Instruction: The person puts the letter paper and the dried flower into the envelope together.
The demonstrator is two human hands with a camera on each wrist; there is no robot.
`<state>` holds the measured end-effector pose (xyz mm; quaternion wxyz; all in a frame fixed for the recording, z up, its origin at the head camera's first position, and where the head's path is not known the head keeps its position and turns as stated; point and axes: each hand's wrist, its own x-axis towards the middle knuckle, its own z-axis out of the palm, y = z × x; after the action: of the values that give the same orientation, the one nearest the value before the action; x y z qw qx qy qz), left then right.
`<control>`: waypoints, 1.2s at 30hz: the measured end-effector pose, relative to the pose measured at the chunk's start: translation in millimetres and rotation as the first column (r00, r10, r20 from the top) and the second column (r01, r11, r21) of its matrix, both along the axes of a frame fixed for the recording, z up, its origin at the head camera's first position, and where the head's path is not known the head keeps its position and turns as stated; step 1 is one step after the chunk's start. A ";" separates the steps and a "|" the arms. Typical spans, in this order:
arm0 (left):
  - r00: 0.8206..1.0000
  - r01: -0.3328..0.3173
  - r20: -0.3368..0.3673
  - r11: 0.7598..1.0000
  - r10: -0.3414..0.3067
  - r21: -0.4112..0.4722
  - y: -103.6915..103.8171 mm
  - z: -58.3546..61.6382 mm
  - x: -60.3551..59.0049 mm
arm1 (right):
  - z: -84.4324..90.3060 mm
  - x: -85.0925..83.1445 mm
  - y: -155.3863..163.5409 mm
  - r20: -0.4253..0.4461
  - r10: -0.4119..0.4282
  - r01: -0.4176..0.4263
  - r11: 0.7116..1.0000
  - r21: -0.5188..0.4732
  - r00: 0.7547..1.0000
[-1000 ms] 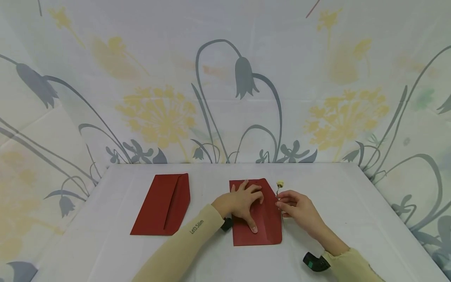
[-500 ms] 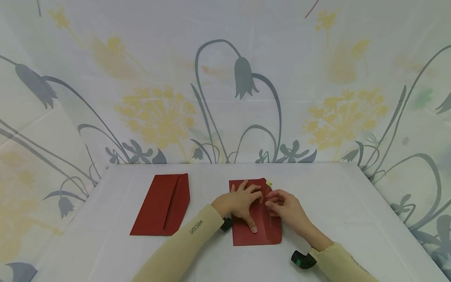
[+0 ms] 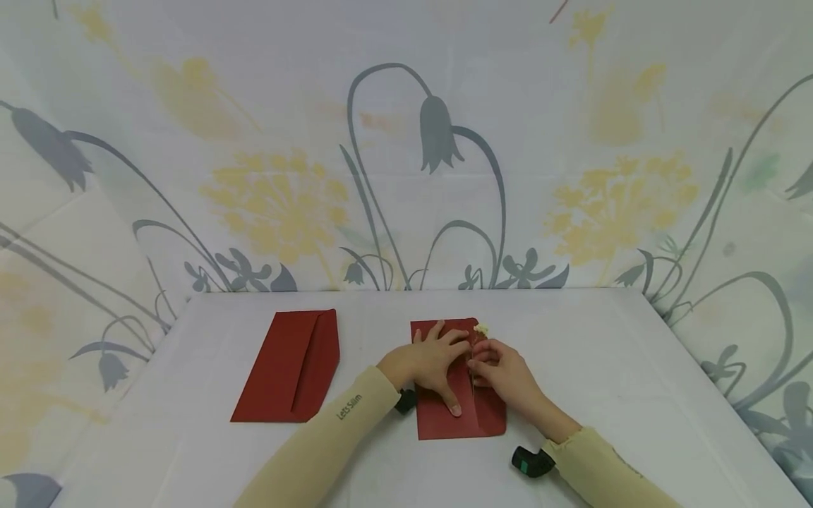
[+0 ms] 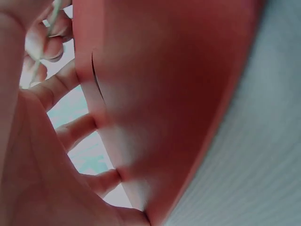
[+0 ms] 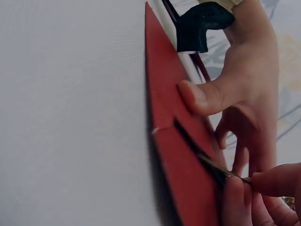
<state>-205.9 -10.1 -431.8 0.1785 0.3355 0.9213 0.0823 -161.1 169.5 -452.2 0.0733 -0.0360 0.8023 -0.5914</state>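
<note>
Two dark red envelopes: left one (image 3: 288,367), right one (image 3: 459,395). Tabletop (image 3: 635,367) plain white. Backdrop (image 3: 406,141) white with grey bellflowers, yellow dandelion heads. Sleeves (image 3: 330,451) beige. Flower head (image 3: 480,329) cream. Wrist cameras (image 3: 532,462) black, green spot

2nd red envelope (image 3: 288,367), white table (image 3: 635,367)

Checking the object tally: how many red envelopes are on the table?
2. One envelope lies alone on the table's left side. The other envelope lies at centre under the left hand, where the right hand pinches a small flower. None looks hidden.
</note>
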 end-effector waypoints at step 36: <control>0.997 0.054 0.050 0.975 -0.066 0.217 -17.0 3.2 -3.7 | -4.3 -9.4 12.5 0.102 0.153 -0.137 0.979 -0.150 0.983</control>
<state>-209.6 -27.1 -428.6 0.1696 0.3780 0.8910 0.1857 -170.6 182.1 -456.5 0.1589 -0.0660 0.7476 -0.6414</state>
